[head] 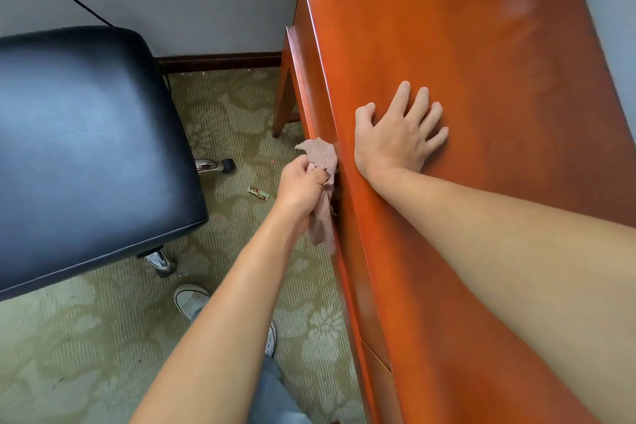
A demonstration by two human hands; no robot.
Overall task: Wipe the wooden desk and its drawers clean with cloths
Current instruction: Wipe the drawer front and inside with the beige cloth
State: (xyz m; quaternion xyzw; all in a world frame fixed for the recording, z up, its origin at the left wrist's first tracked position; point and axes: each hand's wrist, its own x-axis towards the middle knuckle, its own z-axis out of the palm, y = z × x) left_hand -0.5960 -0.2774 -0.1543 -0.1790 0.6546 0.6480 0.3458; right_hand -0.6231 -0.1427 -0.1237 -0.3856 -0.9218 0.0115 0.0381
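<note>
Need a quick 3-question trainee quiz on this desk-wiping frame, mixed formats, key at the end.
1. True or false: the right hand holds a cloth.
2. Which part of the desk does the pink cloth meet? A) the top B) the front edge C) a leg
3. Fill in: the small wrapper lies on the ____, between the black chair and the desk.

Key:
1. False. The right hand lies flat on the desk top with straight fingers; the left hand grips the cloth.
2. B
3. carpet
</note>
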